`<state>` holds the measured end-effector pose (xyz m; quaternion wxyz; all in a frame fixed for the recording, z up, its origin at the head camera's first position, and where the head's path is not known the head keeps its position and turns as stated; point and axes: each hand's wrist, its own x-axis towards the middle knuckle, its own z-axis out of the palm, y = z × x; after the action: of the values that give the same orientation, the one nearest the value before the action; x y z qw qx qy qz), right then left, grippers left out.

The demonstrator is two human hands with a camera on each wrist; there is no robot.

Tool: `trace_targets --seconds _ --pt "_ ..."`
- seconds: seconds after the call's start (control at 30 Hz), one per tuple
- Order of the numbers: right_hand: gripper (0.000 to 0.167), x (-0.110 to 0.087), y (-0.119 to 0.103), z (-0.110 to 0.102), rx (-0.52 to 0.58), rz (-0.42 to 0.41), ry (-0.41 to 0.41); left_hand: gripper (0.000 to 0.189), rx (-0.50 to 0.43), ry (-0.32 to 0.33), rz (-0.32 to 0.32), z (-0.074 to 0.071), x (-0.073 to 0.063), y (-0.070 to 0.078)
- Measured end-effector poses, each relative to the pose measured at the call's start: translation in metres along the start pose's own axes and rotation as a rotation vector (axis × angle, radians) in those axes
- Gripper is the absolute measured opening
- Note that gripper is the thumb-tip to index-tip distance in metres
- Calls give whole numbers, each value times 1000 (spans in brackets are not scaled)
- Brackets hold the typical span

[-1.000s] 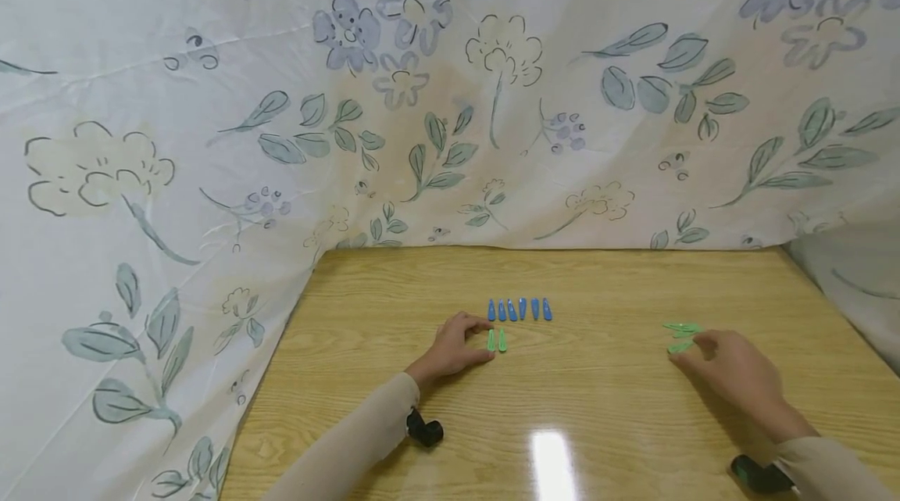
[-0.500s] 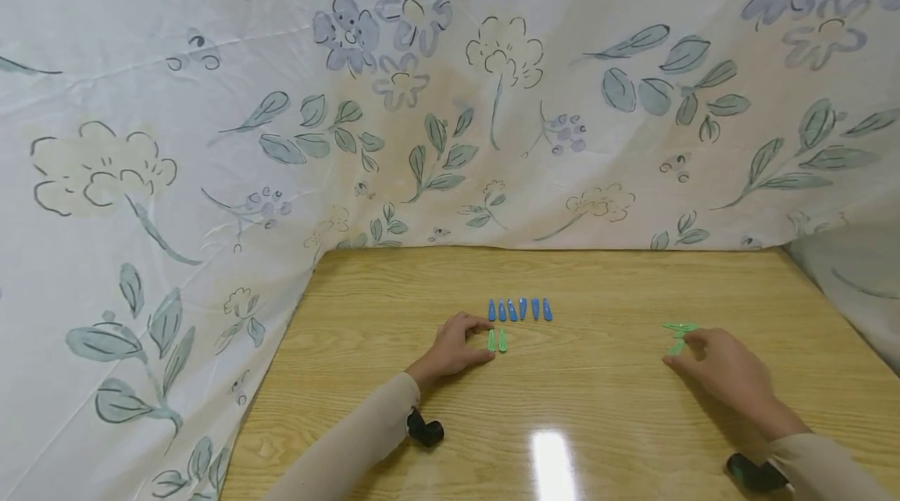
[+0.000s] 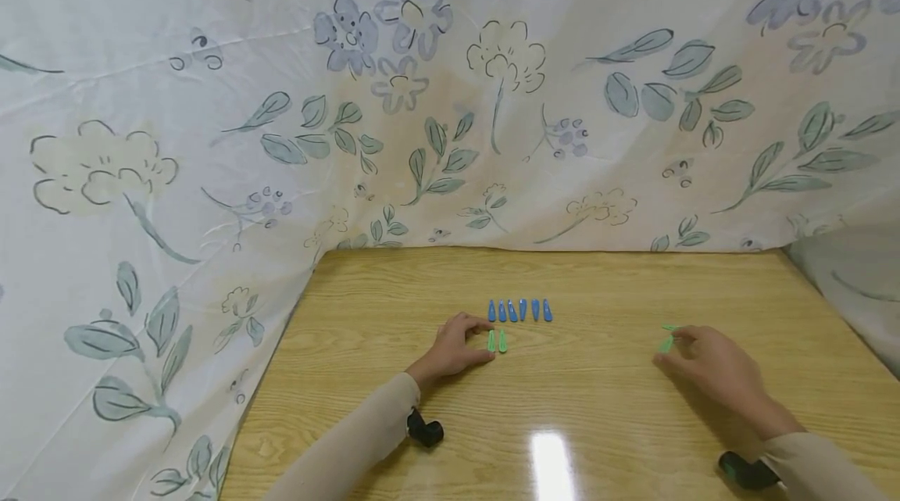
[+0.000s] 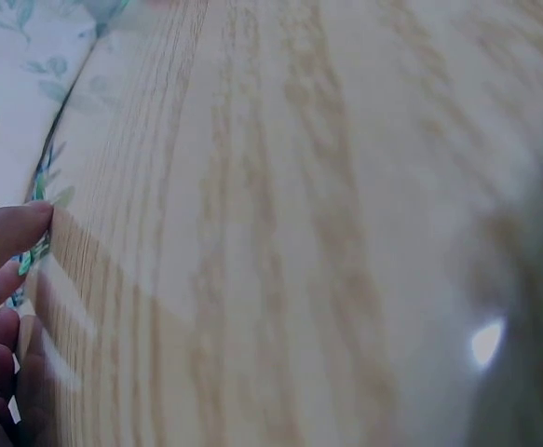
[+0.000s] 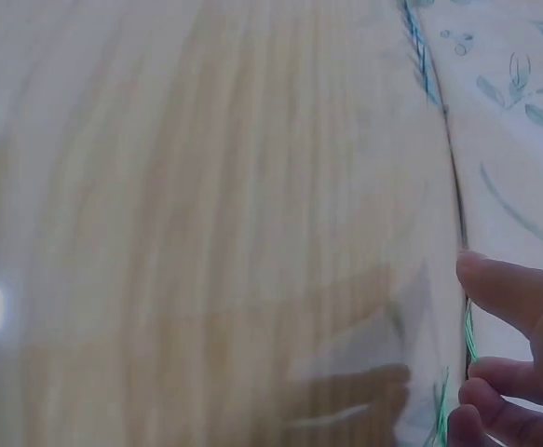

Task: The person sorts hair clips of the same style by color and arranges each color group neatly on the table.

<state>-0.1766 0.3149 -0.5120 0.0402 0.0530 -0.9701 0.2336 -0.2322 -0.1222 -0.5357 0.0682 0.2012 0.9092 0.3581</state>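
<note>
Two green snap hair clips lie side by side on the wooden table. My left hand rests at their left, thumb near the lower end and a finger near the upper end of the closer one. Farther right, my right hand pinches another green hair clip between thumb and finger; the right wrist view shows this pinched clip edge-on. Behind that hand's fingertips more green clips lie partly hidden.
A row of several blue hair clips lies just beyond the two green ones. Floral fabric hangs along the back and left edges of the table. Dark wrist cameras sit on both wrists.
My right hand has shifted a little to the left, and the green hair clip in its fingers has moved and turned with it. The left hand has stayed put.
</note>
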Motion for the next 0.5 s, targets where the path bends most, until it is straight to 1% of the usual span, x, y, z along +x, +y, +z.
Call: trace_targets --seconds 0.17,0.5 --pt "68 4 -18 7 33 -16 8 49 1 1 -2 0 -1 -2" --pt "64 15 -58 29 112 -52 -25 48 -12 2 1 2 -4 -3"
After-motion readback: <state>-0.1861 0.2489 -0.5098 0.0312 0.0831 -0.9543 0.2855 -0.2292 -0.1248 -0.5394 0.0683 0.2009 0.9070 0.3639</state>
